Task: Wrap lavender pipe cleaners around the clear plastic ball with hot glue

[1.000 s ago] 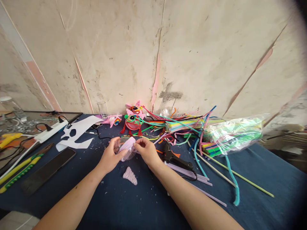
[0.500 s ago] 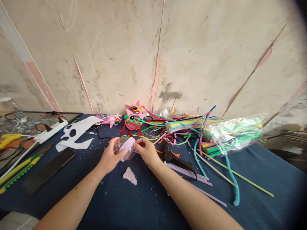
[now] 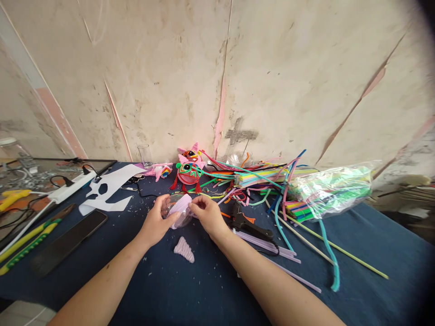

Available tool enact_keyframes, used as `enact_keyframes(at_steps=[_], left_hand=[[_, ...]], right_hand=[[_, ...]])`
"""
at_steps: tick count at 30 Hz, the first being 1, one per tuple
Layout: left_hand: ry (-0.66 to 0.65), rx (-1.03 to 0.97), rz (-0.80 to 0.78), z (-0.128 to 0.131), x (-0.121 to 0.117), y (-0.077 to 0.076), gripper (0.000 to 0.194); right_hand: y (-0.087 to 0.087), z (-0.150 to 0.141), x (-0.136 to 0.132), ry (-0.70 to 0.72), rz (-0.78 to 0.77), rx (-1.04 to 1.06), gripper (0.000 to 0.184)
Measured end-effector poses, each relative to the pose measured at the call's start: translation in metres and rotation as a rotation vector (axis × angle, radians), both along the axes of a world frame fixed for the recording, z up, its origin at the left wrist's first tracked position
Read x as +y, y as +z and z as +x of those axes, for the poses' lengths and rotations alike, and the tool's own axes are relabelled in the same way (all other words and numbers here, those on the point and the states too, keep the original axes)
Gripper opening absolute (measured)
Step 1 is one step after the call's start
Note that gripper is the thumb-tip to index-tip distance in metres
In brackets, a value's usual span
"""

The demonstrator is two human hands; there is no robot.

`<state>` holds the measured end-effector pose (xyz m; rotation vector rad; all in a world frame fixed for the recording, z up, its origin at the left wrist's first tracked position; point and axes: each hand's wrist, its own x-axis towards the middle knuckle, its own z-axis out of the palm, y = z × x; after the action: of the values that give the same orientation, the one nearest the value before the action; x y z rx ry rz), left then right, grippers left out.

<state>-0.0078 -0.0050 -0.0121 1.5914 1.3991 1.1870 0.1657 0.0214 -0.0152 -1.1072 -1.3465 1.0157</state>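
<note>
My left hand (image 3: 157,222) is closed around a clear plastic ball (image 3: 184,221), its thumb in front. Rows of lilac pipe cleaner (image 3: 181,204) lie side by side across the ball's surface. At the ball's right side my right hand (image 3: 207,215) pinches the lilac pipe cleaner, whose end is mostly hidden behind the fingers. Just below the hands, a lilac wrapped triangular piece (image 3: 184,249) lies flat on the dark blue cloth (image 3: 163,290). To the right of my right hand rests a black hot glue gun (image 3: 249,225), with loose lilac pipe cleaners (image 3: 272,246) beside it.
Finished pink lion-like ornaments (image 3: 189,172) stand near the wall. Bundles of coloured pipe cleaners, some in a plastic bag (image 3: 335,190), fill the right. On the left are cut white paper (image 3: 113,188), a phone (image 3: 70,242), yellow-green handled pliers (image 3: 32,240) and a power strip (image 3: 72,184).
</note>
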Motion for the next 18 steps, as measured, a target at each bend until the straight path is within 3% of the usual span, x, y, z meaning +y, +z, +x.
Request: enact_keyframes(at_steps=[18], left_hand=[[0.015, 0.009, 0.032, -0.0051, 0.0028, -0.0067, 0.064]], right_hand=[[0.0009, -0.0003, 0.0003, 0.002, 0.005, 0.022, 0.014]])
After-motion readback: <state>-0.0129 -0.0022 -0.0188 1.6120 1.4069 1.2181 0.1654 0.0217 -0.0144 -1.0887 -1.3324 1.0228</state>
